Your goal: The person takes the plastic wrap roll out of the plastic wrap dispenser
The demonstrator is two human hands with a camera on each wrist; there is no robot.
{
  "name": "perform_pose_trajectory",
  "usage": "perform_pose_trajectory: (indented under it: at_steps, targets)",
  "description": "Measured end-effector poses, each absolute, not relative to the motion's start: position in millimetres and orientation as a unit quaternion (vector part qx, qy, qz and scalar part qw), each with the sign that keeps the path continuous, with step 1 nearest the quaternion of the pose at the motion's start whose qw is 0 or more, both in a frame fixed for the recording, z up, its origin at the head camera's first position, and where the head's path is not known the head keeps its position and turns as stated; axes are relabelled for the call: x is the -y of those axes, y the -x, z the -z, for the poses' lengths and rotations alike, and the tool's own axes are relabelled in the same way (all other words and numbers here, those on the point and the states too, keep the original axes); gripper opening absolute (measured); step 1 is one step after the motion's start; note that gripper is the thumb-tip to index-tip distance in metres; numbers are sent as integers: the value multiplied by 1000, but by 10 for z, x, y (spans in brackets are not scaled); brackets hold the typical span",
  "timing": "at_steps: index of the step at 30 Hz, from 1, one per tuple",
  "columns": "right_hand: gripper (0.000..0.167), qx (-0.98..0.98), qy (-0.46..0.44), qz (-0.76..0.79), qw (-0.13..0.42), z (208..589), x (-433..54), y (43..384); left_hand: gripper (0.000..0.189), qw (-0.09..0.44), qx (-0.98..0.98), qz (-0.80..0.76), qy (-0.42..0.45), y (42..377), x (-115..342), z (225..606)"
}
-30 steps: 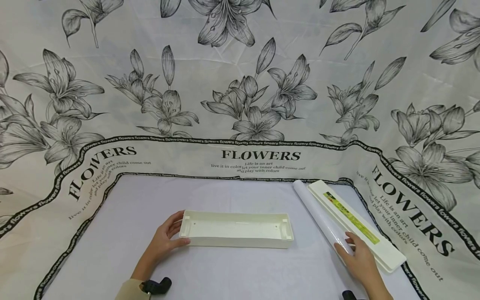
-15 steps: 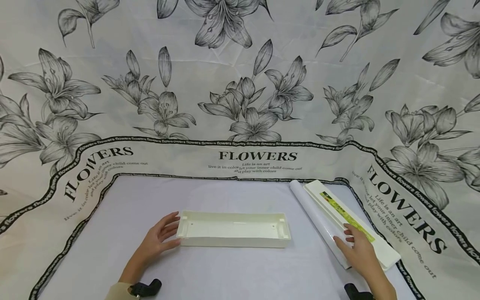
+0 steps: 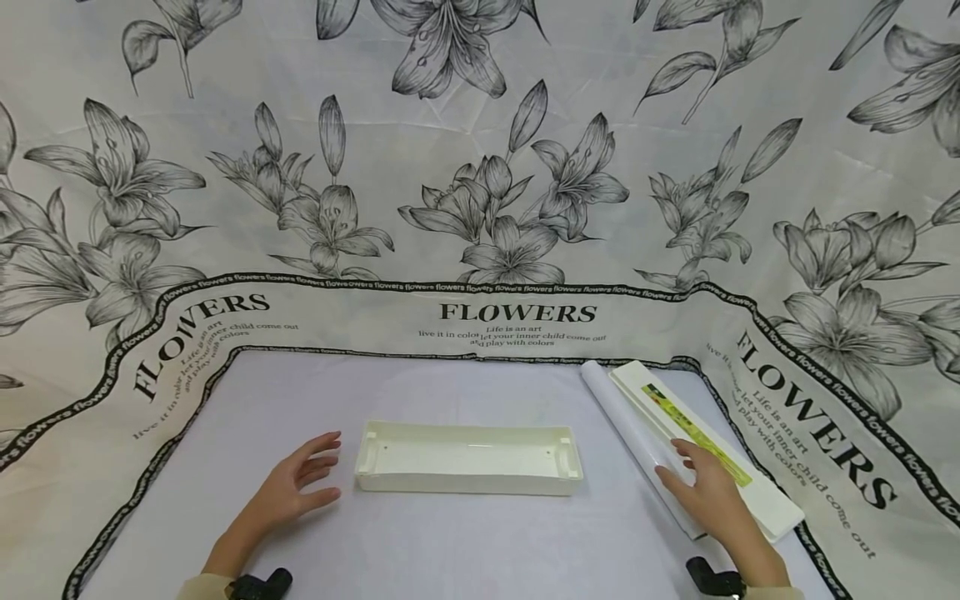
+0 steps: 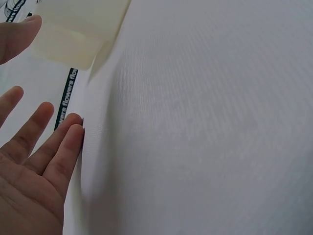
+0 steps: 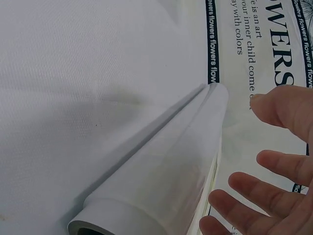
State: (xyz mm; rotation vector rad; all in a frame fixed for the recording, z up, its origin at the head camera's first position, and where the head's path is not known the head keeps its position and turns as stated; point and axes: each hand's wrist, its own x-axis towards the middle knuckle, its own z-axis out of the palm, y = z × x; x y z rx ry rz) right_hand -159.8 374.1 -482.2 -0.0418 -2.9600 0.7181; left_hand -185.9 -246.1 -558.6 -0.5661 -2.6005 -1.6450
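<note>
In the head view a long cream plastic box, open at the top, sits in the middle of the table. Left of it, with a gap between, is my left hand, its fingers spread and holding nothing. The box's end shows beyond the thumb in the left wrist view. My right hand hovers over a white roll of film and a long white lid-like piece with a yellow-green label. Its fingers are apart and relaxed, and the roll lies beside them in the right wrist view.
A white cloth with a black lettered border covers the table. Behind rises a floral-printed curtain marked FLOWERS. The roll and the labelled piece lie slanted side by side at the right edge.
My left hand has let go of the box's left end and drawn back to the left. My right hand has come off the roll. Box and roll stay put.
</note>
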Motion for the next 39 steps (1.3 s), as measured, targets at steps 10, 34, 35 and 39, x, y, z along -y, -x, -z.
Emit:
perform_pose_trajectory:
  at_steps: [10, 34, 35, 39]
  targets:
    - [66, 972, 0, -232, 44, 4833, -3699, 1614, 81, 11, 849, 495, 186, 1788, 2517, 5531]
    - [65, 972, -3, -230, 40, 4893, -3538, 1653, 68, 69, 882, 424, 192, 1734, 2453, 5471]
    - [65, 973, -5, -228, 42, 4898, -3535, 1656, 68, 71, 883, 421, 193, 1734, 2455, 5470]
    - [64, 973, -13, -225, 47, 4926, -3528, 1673, 67, 77, 889, 409, 190, 1730, 2457, 5464]
